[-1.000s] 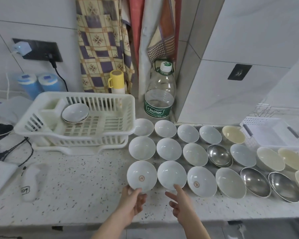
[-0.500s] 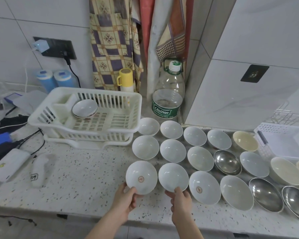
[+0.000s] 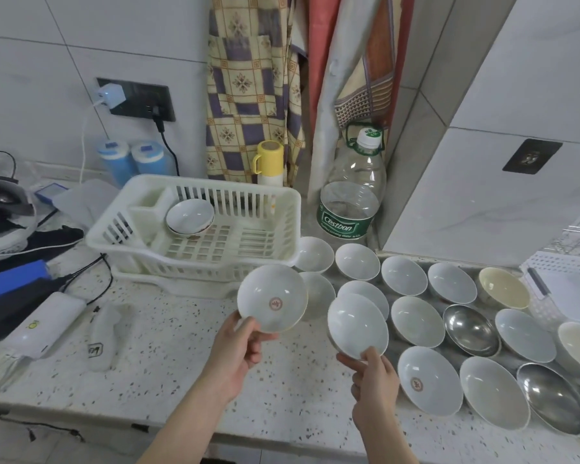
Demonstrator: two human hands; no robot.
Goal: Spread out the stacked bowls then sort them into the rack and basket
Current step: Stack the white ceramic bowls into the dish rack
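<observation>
My left hand point(image 3: 236, 353) pinches the near rim of a white bowl with a red emblem point(image 3: 272, 298), held above the counter in front of the white dish rack point(image 3: 195, 259). My right hand point(image 3: 374, 375) pinches the near rim of a plain white bowl point(image 3: 357, 324), lifted beside it. One patterned bowl point(image 3: 190, 217) sits inside the rack. Several white, cream and steel bowls point(image 3: 416, 321) lie spread in rows on the counter to the right. A white basket point(image 3: 563, 289) stands at the far right.
A large water bottle point(image 3: 350, 192) and a yellow cup point(image 3: 268, 160) stand behind the rack. Chargers, cables and a white power bank point(image 3: 46, 324) lie on the left of the speckled counter point(image 3: 168, 363). Its front edge runs just below my hands.
Both hands have closed on the two front bowls and lifted them off the counter, the left bowl moving up toward the rack. The camera view has shifted left.
</observation>
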